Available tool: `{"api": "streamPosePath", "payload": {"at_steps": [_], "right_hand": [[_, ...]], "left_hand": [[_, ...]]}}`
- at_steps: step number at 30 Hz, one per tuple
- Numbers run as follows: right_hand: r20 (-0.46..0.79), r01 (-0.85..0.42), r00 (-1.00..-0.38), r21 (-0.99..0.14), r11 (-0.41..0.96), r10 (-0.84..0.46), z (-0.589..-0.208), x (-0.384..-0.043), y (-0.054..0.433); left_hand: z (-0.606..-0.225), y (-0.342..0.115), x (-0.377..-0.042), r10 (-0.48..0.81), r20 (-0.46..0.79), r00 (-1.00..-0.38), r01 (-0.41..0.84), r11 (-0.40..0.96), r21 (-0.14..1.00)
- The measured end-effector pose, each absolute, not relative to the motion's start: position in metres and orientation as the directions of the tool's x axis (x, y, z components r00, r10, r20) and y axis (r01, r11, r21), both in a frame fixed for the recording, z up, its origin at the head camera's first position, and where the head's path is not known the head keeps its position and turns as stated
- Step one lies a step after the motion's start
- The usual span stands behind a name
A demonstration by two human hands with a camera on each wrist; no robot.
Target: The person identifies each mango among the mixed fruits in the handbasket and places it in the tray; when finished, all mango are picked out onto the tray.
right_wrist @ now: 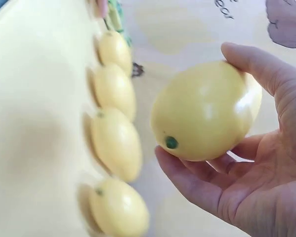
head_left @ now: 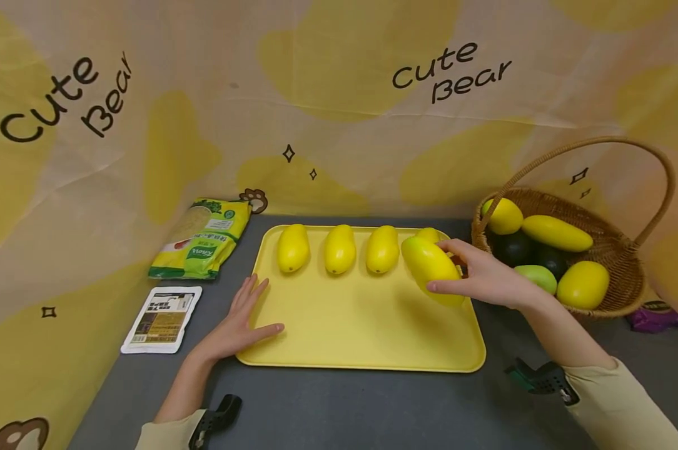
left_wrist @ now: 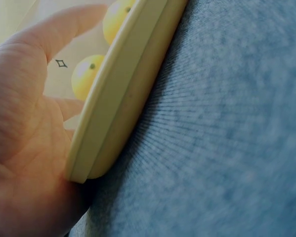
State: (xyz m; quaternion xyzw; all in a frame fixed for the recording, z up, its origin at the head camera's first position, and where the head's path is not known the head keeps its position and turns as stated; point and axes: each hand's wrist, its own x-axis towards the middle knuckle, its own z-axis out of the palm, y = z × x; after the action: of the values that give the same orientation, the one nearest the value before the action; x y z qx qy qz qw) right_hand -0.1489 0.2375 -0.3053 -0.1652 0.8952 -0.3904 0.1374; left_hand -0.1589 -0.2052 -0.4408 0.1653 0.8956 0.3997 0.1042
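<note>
Between the thumb and fingers of my right hand [head_left: 488, 272] is a plump yellow mango [head_left: 429, 259] with a greenish end. It is raised above the right part of a yellow tray [head_left: 350, 325]. The right wrist view shows the held mango [right_wrist: 204, 111] with a dark green spot at one end. Along the tray's far side, several similar mangoes [head_left: 339, 250] lie in a row; the rightmost is partly hidden behind the held one. My left hand [head_left: 234, 325] rests at the tray's left edge, fingers spread, with the palm beside the rim [left_wrist: 110, 94].
At the right stands a wicker basket [head_left: 626, 275] with a tall handle, holding yellow, green and dark fruits. A purple packet [head_left: 657, 317] lies beside it. Left of the tray are a yellow-green Knorr bag [head_left: 201, 240] and a white-edged flat packet [head_left: 161, 320]. A printed cloth hangs behind.
</note>
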Motion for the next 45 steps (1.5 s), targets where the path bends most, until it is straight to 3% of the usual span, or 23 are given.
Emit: {"api": "streamPosePath", "payload": {"at_steps": [8, 18, 24, 35, 41, 45], "right_hand": [[-0.186, -0.131, -0.903, -0.742, 0.658, -0.389, -0.348, -0.151, 0.199], [-0.140, -0.148, -0.918, -0.747, 0.648, -0.371, -0.387, -0.156, 0.150], [-0.080, -0.190, -0.926, -0.748, 0.636, -0.370, -0.398, -0.157, 0.122], [-0.083, -0.234, -0.894, -0.750, 0.618, -0.440, -0.402, -0.154, 0.081], [-0.088, -0.241, -0.911, -0.680, 0.693, -0.403, -0.404, -0.152, 0.057], [-0.020, -0.297, -0.927, -0.572, 0.764, -0.375, -0.408, -0.151, 0.040]], "left_hand": [[-0.438, -0.208, -0.158, 0.401, -0.099, -0.911, 0.198, 0.633, 0.748], [-0.439, -0.218, -0.156, 0.483, -0.142, -0.864, 0.246, 0.650, 0.719], [-0.440, -0.222, -0.157, 0.513, -0.151, -0.845, 0.261, 0.642, 0.721], [-0.437, -0.226, -0.156, 0.503, -0.182, -0.845, 0.237, 0.657, 0.715], [-0.435, -0.226, -0.156, 0.499, -0.195, -0.844, 0.225, 0.661, 0.716], [-0.435, -0.225, -0.156, 0.506, -0.191, -0.841, 0.227, 0.651, 0.724]]}}
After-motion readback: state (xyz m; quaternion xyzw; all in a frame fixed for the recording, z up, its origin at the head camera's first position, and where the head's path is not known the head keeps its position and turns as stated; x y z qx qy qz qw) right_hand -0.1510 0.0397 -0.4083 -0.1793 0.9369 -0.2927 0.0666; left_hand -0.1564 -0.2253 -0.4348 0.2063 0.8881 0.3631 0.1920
